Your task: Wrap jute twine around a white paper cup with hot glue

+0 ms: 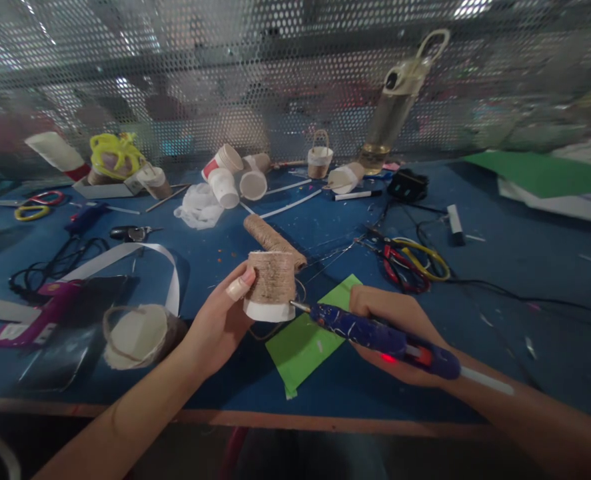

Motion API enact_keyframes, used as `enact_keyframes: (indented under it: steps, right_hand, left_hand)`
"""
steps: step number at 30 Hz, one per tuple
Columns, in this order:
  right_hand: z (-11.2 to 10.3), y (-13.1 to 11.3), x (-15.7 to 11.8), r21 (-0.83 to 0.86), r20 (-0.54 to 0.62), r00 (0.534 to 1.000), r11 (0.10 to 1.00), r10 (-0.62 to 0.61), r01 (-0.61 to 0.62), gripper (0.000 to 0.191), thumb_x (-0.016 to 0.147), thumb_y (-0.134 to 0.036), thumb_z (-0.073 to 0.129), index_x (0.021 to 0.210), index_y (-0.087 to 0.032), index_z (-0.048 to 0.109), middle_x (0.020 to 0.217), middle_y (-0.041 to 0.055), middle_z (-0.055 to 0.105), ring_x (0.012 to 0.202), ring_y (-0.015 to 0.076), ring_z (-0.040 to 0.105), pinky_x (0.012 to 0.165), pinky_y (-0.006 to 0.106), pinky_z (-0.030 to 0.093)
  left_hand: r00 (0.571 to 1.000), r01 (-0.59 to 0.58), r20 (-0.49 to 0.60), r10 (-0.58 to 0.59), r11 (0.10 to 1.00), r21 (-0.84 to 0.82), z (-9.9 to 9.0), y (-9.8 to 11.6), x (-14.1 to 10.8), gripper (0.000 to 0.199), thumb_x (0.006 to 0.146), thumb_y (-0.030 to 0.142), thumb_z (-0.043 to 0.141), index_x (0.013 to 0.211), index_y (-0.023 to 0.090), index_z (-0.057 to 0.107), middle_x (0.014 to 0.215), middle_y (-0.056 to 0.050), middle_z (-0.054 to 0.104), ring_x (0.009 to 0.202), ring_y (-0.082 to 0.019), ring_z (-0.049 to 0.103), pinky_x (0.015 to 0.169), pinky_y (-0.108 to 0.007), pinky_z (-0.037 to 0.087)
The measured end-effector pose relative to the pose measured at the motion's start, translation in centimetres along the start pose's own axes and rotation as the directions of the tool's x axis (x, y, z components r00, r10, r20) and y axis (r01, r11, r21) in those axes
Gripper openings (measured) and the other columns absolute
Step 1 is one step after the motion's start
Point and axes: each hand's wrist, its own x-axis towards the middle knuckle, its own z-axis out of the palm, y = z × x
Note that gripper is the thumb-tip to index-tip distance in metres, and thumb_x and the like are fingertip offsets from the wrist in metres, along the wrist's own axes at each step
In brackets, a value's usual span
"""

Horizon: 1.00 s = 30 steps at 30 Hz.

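Observation:
My left hand (225, 313) is closed around the side of a paper cup (271, 283) wrapped in brown twine, with a bare white band at its lower edge. A bandage (239, 287) covers part of the thumb. In my right hand (400, 317) is a blue glue gun (370, 331), its red light lit and a glue stick poking out of the back. The nozzle tip meets the cup's right side, near the border of twine and white band. Behind the cup lies a roll of twine (270, 237). Green paper (310, 340) lies beneath.
Scissors (415, 263) and a black cable lie to the right. At the left are a twine-handled cup (138, 337), a purple object (40, 317) and another glue gun (85, 217). Farther back stand paper cups (224, 187), a small basket (320, 161) and a bottle (392, 107) before a perforated metal screen.

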Motion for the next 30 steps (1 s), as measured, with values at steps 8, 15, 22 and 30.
enact_keyframes:
  steps: [8,15,22,30]
  right_hand:
    - [-0.32,-0.39,0.01,-0.051,0.040,0.999,0.999,-0.012,0.014,0.024,0.079,-0.019,0.059,0.072,-0.024,0.036,0.067,-0.0039,0.041,0.059,0.0130,0.037,0.056,0.029,0.028]
    - [-0.44,-0.16,0.02,-0.044,0.044,0.999,0.999,0.008,-0.006,0.027,0.079,-0.019,0.060,0.071,-0.023,0.035,0.065,-0.0050,0.039,0.058,0.0120,0.036,0.057,0.028,0.028]
    - [-0.31,-0.73,0.03,-0.076,0.052,0.999,0.997,0.003,0.001,0.027,0.078,-0.020,0.058,0.071,-0.024,0.032,0.065,-0.0049,0.039,0.056,0.0118,0.036,0.055,0.027,0.028]
    - [-0.30,-0.70,0.17,-0.105,0.046,0.999,0.994,-0.011,0.015,0.026,0.078,-0.023,0.056,0.071,-0.024,0.031,0.064,-0.0051,0.038,0.056,0.0119,0.035,0.055,0.027,0.028]
  left_hand:
    - [0.999,-0.036,-0.022,0.037,0.998,0.055,0.35,-0.03,-0.13,0.036,0.086,0.040,0.068,0.116,0.020,0.071,0.115,-0.008,0.074,0.107,-0.025,0.067,0.089,-0.032,0.050]
    - [0.996,-0.087,0.012,0.087,0.995,0.048,0.04,-0.04,-0.16,0.035,0.088,0.039,0.065,0.118,0.022,0.071,0.118,-0.005,0.074,0.107,-0.023,0.066,0.089,-0.030,0.051]
    - [0.995,-0.097,0.034,0.095,0.993,0.068,-0.06,-0.33,-0.07,0.033,0.090,0.036,0.064,0.119,0.023,0.071,0.125,-0.007,0.071,0.120,-0.028,0.062,0.097,-0.035,0.049]
    - [0.998,-0.064,0.011,0.063,0.997,0.051,0.00,0.04,-0.29,0.042,0.090,0.037,0.063,0.129,0.021,0.066,0.121,-0.008,0.073,0.118,-0.030,0.063,0.101,-0.040,0.048]
